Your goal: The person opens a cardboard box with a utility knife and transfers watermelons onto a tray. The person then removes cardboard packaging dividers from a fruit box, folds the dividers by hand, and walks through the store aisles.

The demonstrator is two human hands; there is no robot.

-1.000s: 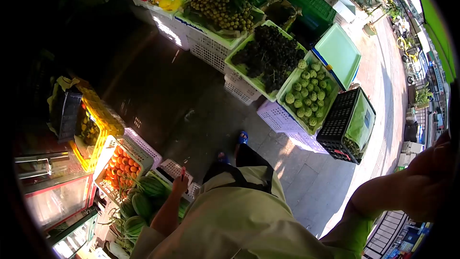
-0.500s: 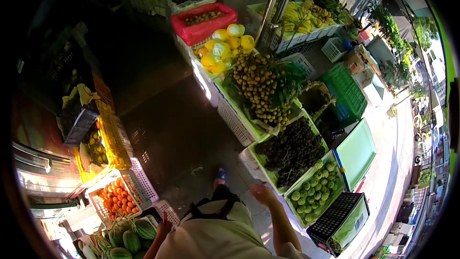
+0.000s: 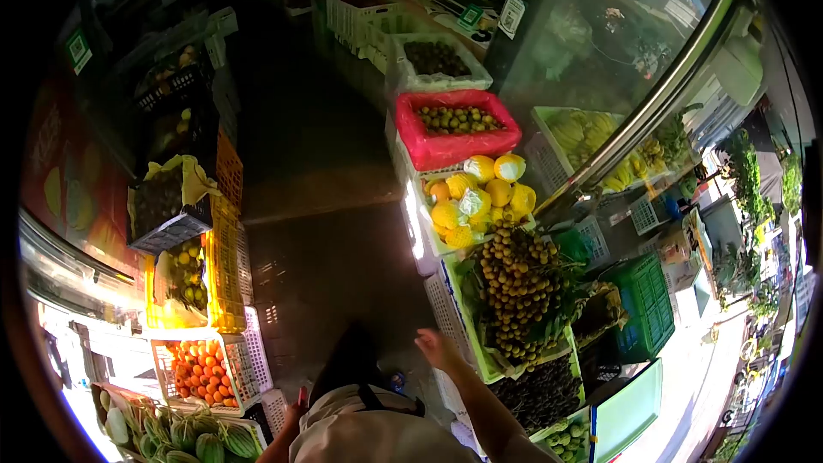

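My right hand (image 3: 437, 349) hangs in the air with its fingers loosely apart and nothing in them. It is nearest to the crate of longans (image 3: 519, 291), without touching it. Low on the left, my left hand (image 3: 296, 411) is closed beside my body. A small reddish tip shows above it, too small to name. Orange-red tomato-like fruit (image 3: 203, 373) fills a white crate near that hand. Below it lie striped green melons (image 3: 210, 446). Dark grapes (image 3: 540, 394) and green knobbly fruit (image 3: 567, 441) are in crates at the lower right.
A dark floor passage (image 3: 326, 257) runs between two rows of crates. On the right are yellow netted fruit (image 3: 480, 197), a red-lined crate (image 3: 459, 127) and a metal door handle (image 3: 660, 86). Along the left side stands a yellow crate (image 3: 225, 274). A green crate (image 3: 639, 304) is farther right.
My view has moved forward into the passage and tilted up. The grapes and green knobbly fruit have slid lower in view. My right hand has passed from beside the grapes to beside the longans.
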